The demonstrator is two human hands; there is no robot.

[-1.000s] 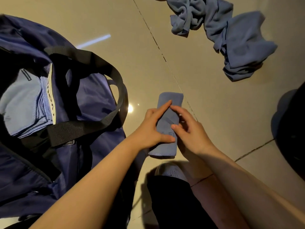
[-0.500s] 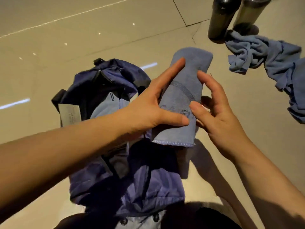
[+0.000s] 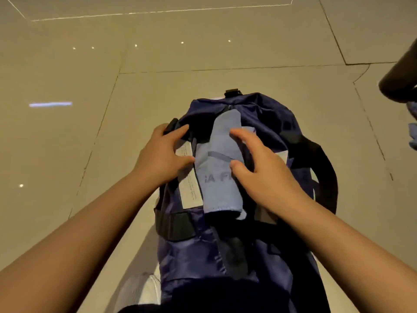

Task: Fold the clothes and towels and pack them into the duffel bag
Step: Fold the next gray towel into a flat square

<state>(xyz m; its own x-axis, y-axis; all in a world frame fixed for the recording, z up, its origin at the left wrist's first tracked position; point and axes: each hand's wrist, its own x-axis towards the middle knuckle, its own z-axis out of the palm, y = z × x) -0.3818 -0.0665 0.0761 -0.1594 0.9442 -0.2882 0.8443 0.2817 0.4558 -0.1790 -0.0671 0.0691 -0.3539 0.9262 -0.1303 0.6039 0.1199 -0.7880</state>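
The navy duffel bag [image 3: 270, 123] lies open on the floor right in front of me. A folded light-blue towel [image 3: 216, 175] with dark lettering lies lengthwise in its opening. My left hand [image 3: 162, 154] rests on the bag's left rim, fingers fairly straight, with the thumb against the towel's left edge. My right hand [image 3: 261, 168] lies over the towel's right side with relaxed fingers; its thumb presses on the top of the towel. Neither hand is curled round the towel.
A white label [image 3: 189, 190] hangs inside the bag, left of the towel. Black straps [image 3: 320, 177] loop over its right side. A dark bottle [image 3: 399, 80] and a bit of blue cloth [image 3: 413, 136] show at the right edge. My white shoe [image 3: 140, 290] is below.
The towel, held up between both hands half a second ago, now lies in the bag's opening. Both hands have loosened from it, and my view has swung over the bag.
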